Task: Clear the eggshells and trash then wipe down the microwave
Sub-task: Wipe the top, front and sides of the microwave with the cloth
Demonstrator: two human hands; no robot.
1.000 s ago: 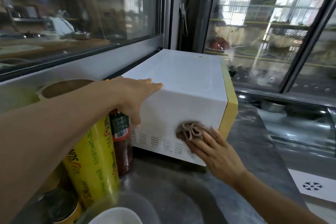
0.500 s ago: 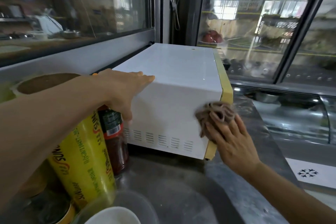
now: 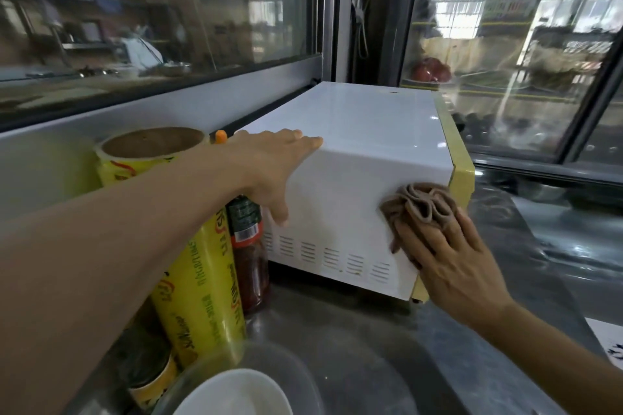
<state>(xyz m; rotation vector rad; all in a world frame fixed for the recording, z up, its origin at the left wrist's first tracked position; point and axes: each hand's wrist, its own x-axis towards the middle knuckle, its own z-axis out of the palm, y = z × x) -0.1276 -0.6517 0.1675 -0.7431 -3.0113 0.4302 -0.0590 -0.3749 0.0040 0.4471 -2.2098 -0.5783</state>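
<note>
A white microwave (image 3: 354,152) with a yellow front stands on the steel counter, its vented side facing me. My left hand (image 3: 273,165) rests flat on its top rear corner, fingers straight, thumb down the side panel. My right hand (image 3: 448,256) presses a crumpled brown cloth (image 3: 421,205) against the side panel near the yellow front edge. No eggshells or trash show in this view.
A yellow roll of cling film (image 3: 199,280) and a dark sauce bottle (image 3: 249,246) stand left of the microwave. A white bowl (image 3: 232,394) sits at the bottom edge. Glass panes rise behind and to the right. The steel counter (image 3: 354,347) extends in front.
My right hand has moved the cloth across the side panel from its lower middle up towards the yellow front edge. My left hand has stayed on the top corner.
</note>
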